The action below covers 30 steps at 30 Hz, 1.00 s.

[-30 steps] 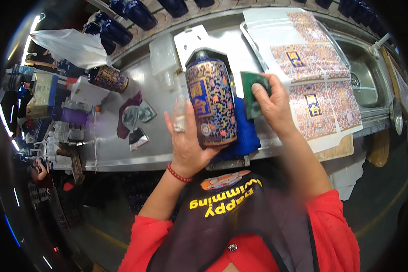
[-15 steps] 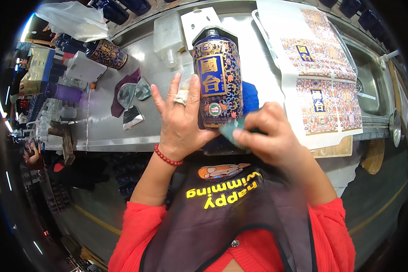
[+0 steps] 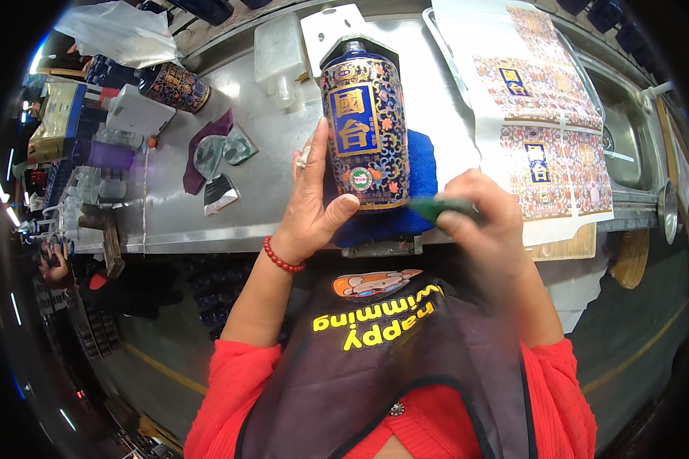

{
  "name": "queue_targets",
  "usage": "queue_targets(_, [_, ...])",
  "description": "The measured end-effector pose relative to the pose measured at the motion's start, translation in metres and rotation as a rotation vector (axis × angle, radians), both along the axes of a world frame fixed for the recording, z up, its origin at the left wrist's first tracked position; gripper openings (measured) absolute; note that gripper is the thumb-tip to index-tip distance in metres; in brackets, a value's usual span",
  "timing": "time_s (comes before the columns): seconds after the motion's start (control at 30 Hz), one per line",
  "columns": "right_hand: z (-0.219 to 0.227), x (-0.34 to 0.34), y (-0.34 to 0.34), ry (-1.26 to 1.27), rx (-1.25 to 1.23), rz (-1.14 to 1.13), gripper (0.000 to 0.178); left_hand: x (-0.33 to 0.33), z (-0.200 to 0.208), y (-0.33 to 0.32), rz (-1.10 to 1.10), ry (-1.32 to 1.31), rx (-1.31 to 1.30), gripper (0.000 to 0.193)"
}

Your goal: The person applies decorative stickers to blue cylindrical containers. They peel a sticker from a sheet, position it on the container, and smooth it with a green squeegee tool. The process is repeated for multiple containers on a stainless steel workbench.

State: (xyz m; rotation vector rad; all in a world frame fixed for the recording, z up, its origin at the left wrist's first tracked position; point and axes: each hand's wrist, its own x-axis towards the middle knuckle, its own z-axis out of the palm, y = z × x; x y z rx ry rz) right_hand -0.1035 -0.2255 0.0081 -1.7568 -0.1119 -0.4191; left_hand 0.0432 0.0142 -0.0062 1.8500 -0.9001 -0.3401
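The left hand (image 3: pixel 305 205), fingers extended, lies against the floral-patterned blue bottle (image 3: pixel 371 138), likely steadying it (the blue towel (image 3: pixel 423 172) probably cushions it); the right hand (image 3: pixel 484 212) pinches a green scraper (image 3: pixel 430 208).

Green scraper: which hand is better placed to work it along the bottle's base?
Probably the right: the right hand holds the scraper, its tip beside the lower right corner of the bottle. The left hand is at the bottle's left side, seemingly better placed for steadying.
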Motion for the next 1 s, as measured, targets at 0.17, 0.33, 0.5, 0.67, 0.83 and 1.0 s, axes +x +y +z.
queue_targets(0.17, [-0.009,0.010,0.023,0.178,0.552,-0.169,0.019,-0.010,0.017,-0.003,0.005,-0.660,0.181,0.112])
queue_targets(0.33, [-0.014,0.027,0.035,0.066,0.162,-0.152,0.019,-0.016,0.012,-0.015,0.112,-0.789,0.305,0.112])
queue_targets(0.5, [-0.014,0.030,0.033,0.179,0.280,-0.314,0.021,-0.013,-0.002,-0.011,0.083,-0.634,0.138,0.115])
queue_targets(0.67, [-0.019,0.029,0.026,0.131,0.157,-0.294,0.015,-0.010,-0.007,-0.009,0.074,-0.597,0.118,0.120])
queue_targets(0.83, [-0.027,0.018,0.007,0.083,0.544,-0.269,0.014,-0.007,0.006,-0.006,0.082,-0.766,0.224,0.114])
queue_targets(1.0, [-0.030,0.013,0.009,0.148,0.519,-0.235,0.015,-0.005,0.015,-0.008,-0.017,-0.394,0.045,0.104])
